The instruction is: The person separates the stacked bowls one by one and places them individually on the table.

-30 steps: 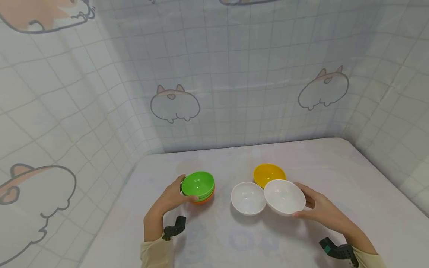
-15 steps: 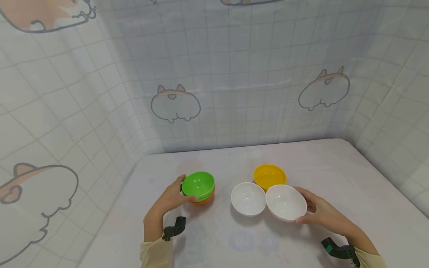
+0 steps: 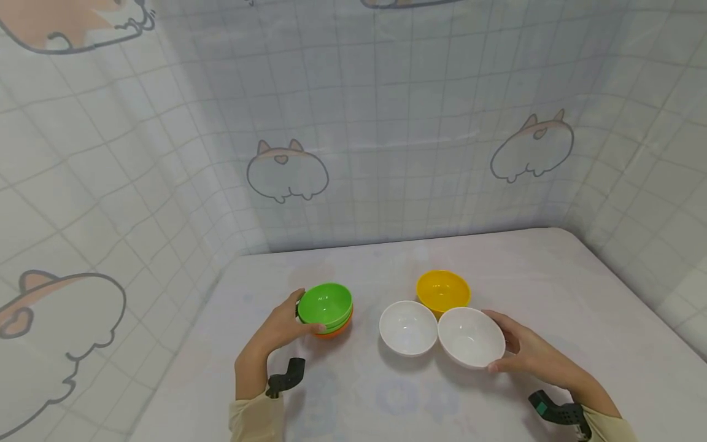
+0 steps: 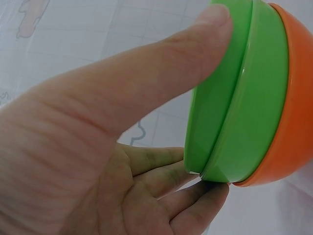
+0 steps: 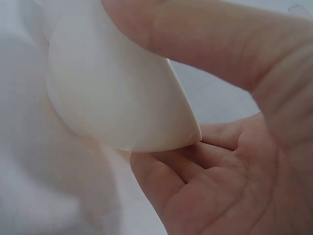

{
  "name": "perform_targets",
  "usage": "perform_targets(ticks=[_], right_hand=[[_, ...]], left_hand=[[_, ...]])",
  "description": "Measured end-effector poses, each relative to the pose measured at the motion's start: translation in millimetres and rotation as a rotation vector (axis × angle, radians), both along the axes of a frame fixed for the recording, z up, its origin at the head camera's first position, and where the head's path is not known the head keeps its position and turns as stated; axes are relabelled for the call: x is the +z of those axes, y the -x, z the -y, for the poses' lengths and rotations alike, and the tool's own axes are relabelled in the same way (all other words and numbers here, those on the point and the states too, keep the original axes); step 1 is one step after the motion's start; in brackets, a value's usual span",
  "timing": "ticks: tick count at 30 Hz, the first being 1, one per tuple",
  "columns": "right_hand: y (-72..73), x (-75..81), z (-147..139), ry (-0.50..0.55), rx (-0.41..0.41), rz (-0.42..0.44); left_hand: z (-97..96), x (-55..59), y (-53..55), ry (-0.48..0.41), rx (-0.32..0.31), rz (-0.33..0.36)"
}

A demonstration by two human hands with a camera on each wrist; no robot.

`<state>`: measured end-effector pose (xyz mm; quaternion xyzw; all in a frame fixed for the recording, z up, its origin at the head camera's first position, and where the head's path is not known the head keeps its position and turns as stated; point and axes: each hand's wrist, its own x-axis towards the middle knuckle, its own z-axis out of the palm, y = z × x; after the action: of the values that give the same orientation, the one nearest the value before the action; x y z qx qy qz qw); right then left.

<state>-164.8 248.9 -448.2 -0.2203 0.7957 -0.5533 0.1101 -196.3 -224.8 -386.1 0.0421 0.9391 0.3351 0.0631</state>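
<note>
Nearest, the right hand [image 3: 527,350] grips the right side of one white bowl [image 3: 471,337], which has come down a bit and toward the near side, so it looks almost put down on the worktop [image 3: 359,393], though I cannot tell if its bottom touches. Just left of it is another white bowl [image 3: 407,328], and farther left the left hand [image 3: 280,325] holds two green bowls [image 3: 326,304] stacked in an orange bowl [image 4: 299,98], all in the same spot as a second ago. Far back is a yellow bowl [image 3: 444,290], and more of it shows now because the held bowl covers less.
</note>
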Motion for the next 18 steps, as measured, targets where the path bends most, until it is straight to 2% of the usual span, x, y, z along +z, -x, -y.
perform_targets(ticks=[18], right_hand=[[13.8, -10.3, -6.4, 0.019, 0.022, 0.038]], left_hand=[[-3.8, -6.8, 6.4, -0.006, 0.007, -0.011]])
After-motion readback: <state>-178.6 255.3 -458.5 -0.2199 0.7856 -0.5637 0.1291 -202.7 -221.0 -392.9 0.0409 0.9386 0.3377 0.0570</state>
